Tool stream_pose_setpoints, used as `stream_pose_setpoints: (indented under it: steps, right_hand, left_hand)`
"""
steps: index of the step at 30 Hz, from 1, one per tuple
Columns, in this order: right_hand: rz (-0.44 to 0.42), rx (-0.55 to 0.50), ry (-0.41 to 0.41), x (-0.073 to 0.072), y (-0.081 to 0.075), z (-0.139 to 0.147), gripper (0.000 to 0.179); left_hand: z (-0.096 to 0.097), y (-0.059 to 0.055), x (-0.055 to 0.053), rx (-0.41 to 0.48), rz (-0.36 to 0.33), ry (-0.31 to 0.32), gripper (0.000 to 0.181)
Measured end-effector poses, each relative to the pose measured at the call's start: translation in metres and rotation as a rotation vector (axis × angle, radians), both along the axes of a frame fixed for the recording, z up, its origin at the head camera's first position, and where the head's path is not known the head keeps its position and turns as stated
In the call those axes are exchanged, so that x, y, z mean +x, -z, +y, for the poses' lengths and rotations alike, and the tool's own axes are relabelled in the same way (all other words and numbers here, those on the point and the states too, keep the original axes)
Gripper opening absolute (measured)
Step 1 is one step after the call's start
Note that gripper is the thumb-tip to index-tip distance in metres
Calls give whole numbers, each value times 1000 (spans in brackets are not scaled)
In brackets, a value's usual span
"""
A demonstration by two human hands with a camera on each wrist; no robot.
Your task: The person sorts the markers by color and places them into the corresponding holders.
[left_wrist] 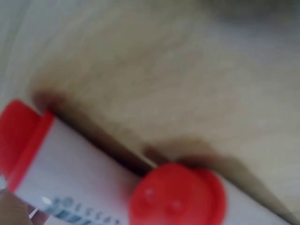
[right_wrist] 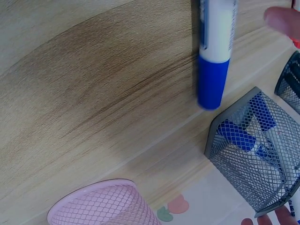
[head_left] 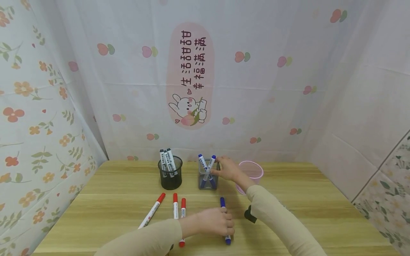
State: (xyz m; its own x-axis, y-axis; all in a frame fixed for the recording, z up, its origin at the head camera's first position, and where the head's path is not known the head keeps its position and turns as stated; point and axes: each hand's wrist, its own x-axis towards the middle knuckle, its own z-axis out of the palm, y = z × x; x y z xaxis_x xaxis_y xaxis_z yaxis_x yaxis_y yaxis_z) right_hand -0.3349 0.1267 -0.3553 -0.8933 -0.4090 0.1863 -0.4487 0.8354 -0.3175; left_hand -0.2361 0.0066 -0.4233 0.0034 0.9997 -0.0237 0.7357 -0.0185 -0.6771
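My left hand (head_left: 215, 221) curls over a blue marker (head_left: 222, 202) near the table's front, hiding its middle. My right hand (head_left: 226, 169) is at the right side of the grey mesh pen holder (head_left: 208, 185), which holds two crossed blue-capped markers (head_left: 211, 161). In the right wrist view, fingertips (right_wrist: 263, 220) touch the holder's edge and the thumb (right_wrist: 283, 21) stands apart from it. Red markers (head_left: 183, 213) lie left of my left hand; the left wrist view shows two red ends (left_wrist: 176, 199) close up.
A black mesh cup (head_left: 171, 183) with several dark-capped markers stands at the back left. The pink mesh cup (head_left: 262, 173) stands at the right, partly behind my right forearm. Another red marker (head_left: 152, 212) lies slanted at the left. A patterned curtain (head_left: 272, 117) backs the table.
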Motion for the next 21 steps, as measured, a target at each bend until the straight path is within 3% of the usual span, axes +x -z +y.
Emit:
stream_pose_setpoints:
  steps: [8, 21]
  right_hand:
    - [7, -17, -10, -1, 1, 0, 45]
    - [2, -22, -15, 0, 1, 0, 46]
  left_hand:
    - [-9, -7, 6, 70, -29, 99, 18]
    - [-24, -30, 26, 161, -187, 139, 21]
